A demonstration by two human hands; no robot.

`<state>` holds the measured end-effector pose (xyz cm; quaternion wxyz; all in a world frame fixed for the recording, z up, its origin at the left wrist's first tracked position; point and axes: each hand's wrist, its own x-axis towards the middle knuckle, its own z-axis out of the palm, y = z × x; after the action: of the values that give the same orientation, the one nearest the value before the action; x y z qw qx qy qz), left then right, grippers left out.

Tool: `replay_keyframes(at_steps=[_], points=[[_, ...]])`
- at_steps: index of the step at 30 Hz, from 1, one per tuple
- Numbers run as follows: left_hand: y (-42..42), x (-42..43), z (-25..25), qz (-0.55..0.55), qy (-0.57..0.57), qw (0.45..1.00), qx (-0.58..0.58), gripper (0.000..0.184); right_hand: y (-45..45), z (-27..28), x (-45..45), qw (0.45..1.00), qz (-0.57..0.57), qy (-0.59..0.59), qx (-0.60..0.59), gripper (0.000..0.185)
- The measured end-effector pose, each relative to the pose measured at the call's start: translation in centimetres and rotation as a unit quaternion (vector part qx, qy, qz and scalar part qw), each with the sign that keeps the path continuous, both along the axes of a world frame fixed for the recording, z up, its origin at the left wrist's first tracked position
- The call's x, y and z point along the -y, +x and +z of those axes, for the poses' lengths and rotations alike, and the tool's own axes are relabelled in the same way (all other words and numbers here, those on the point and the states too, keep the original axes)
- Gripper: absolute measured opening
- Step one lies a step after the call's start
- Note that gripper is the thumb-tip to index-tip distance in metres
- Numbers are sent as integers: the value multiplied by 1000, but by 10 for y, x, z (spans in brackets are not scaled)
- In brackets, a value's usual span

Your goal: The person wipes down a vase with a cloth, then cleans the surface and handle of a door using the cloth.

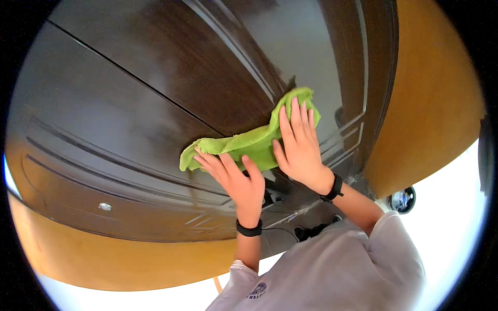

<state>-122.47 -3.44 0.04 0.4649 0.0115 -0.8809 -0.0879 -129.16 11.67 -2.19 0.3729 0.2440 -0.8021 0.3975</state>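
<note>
A green cloth [254, 141] lies bunched and stretched sideways on a dark, glossy wood-grain surface [129, 98]. My left hand [236, 181] rests on the cloth's left end, palm down, fingers spread and thumb apart. Over the right end, my right hand [302, 147] lies flat with its fingers stretched out. Both hands press on the cloth rather than wrap round it. Each wrist has a black band.
Light brown curved panels stand at the right [430, 93] and lower left [140, 264]. A small shiny fitting [105, 206] is on the dark surface. At the lower right is a dark round bin [403, 200] with things inside. Dark shoes [300, 233] show on the floor.
</note>
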Motion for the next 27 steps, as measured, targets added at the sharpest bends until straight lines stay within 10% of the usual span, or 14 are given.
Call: replay_keyframes(at_steps=[4, 12, 22, 27], points=[[-4, 6, 54, 83, -94, 992, -1, 71, -14, 2, -19, 998, -28, 62, -14, 74], [-36, 8, 255, 151, -182, 964, -120, 93, -47, 205, -51, 962, -60, 56, -259, 68], [-67, -47, 272, 85, -260, 959, -71, 84, -56, 166, -83, 952, 0, 132, -275, 60], [-78, -59, 375, 86, -225, 967, -87, 88, -84, 280, -109, 922, -76, 96, -368, 60]])
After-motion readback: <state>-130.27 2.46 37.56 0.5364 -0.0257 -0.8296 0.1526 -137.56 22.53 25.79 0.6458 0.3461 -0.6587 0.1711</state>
